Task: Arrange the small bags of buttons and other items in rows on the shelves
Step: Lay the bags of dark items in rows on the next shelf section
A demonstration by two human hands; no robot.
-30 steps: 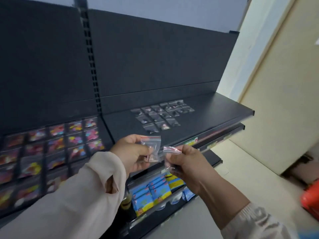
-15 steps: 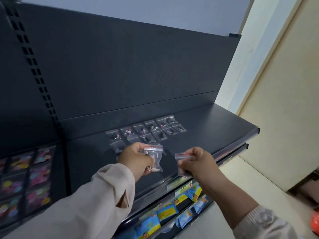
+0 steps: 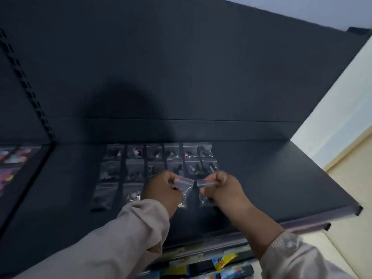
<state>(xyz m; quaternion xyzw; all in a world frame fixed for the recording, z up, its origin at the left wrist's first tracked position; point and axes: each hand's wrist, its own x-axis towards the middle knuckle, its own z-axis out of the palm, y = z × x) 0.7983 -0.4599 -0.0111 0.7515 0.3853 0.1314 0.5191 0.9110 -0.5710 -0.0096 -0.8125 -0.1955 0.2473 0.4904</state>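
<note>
Lower centre of frame, just above shelf (image 3: 281, 178): left hand (image 3: 161, 191) pinching left bag (image 3: 183, 183) by its red zip strip, right hand (image 3: 224, 191) pinching right bag (image 3: 207, 182) the same way, fingers curled tight, both bags dangling side by side in front of laid rows (image 3: 159, 158). Prob. v. light, thin clear plastic, floppy & slick, small bits loose at bottom, so apt to swing or fold; best gripped at stiffer zip edge, as now. Should be laid flat & let go gently, w/o brushing neighbours, likely to skate at a touch.
</note>
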